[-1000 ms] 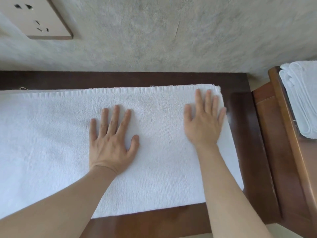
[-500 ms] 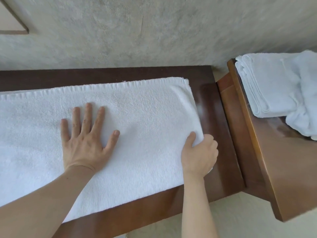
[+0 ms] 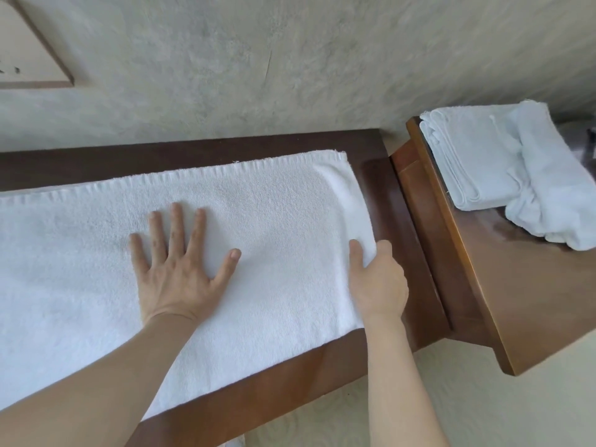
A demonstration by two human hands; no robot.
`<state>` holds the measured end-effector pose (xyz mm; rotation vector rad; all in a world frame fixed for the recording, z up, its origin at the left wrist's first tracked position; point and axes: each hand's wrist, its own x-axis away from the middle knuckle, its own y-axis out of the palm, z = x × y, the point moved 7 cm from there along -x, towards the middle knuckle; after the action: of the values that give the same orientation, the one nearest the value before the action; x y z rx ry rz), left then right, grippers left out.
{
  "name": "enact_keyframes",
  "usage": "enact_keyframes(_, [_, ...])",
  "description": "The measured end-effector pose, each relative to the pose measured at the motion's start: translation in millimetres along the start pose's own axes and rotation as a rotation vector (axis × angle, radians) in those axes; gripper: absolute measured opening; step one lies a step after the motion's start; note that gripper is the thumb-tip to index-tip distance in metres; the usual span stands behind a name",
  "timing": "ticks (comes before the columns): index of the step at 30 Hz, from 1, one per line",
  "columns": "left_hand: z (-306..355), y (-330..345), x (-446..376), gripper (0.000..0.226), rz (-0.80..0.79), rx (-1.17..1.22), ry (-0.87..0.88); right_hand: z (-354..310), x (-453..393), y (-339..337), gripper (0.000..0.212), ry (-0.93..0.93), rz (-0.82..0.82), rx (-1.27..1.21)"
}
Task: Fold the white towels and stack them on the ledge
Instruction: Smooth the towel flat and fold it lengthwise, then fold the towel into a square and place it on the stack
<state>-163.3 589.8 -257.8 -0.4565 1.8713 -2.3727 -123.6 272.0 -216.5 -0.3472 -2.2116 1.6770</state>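
White towel [image 3: 258, 227] spread along the dark wooden ledge [image 3: 383, 175], pressed flat by the left hand [image 3: 180, 262] with fingers straight, its right edge pinched by the right hand [image 3: 377, 282], folded towels [image 3: 474, 159] stacked on the nightstand [image 3: 516, 304]

No text, label, brand, number or sign can be read anywhere. The beige rectangular wall plate [image 3: 29, 56] at ten o'clock shows only a few dark marks at its left edge, too small and cut off to tell as writing.
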Motion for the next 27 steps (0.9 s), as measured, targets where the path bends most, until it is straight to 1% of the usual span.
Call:
enact_keyframes(2, [-0.8, -1.9, -0.4, 0.091, 0.008, 0.026, 0.002, 10.3, 3.6, 0.7, 0.042, 0.033, -0.001, 0.030])
enact_keyframes(5, [-1.1, -2.5, 1.1, 0.093, 0.022, 0.076, 0.009, 28.2, 5.2, 7.5, 0.050, 0.103, -0.059, 0.056])
enact_keyframes(7, [-1.5, -4.6, 1.0, 0.094, 0.039, 0.093, 0.003, 31.1, 5.1, 7.9, 0.057, 0.130, -0.064, 0.029])
enact_keyframes(9, [-3.5, -7.1, -0.9, 0.092, 0.062, 0.122, -0.015, 30.2, 6.6, 7.6, 0.060, 0.152, -0.074, -0.009])
enact_keyframes(12, [3.4, -14.8, -4.3, 0.084, 0.165, 0.254, -0.005, 27.7, 6.9, 5.1, 0.064, 0.153, -0.053, -0.117])
enact_keyframes(14, [29.0, -17.7, -12.5, 0.081, 0.194, 0.339, 0.064, 23.2, 7.6, 3.3, 0.066, 0.122, -0.035, -0.176])
enact_keyframes(16, [69.8, -16.4, -24.2, 0.080, 0.125, 0.414, 0.116, 21.1, 10.8, 4.3, 0.066, 0.095, -0.059, -0.229])
enact_keyframes(18, [112.2, -14.4, -36.5, 0.082, 0.029, 0.455, 0.129, 17.3, 14.4, 5.1, 0.065, 0.065, -0.091, -0.275])
enact_keyframes(21, [159.4, -5.5, -59.2, 0.089, -0.142, 0.446, 0.021, 9.2, 16.2, 2.2, 0.062, -0.064, -0.088, -0.262])
enact_keyframes(23, [173.9, 1.1, -71.5, 0.096, -0.232, 0.473, -0.093, -2.0, 19.8, -4.9, 0.055, -0.229, -0.035, -0.191])
enact_keyframes(25, [182.6, 1.9, -84.2, 0.100, -0.268, 0.517, -0.192, -14.4, 22.7, -12.6, 0.049, -0.385, 0.027, -0.155])
enact_keyframes(27, [187.8, -1.8, -96.1, 0.099, -0.281, 0.551, -0.241, -26.3, 25.9, -16.0, 0.046, -0.505, 0.064, -0.148])
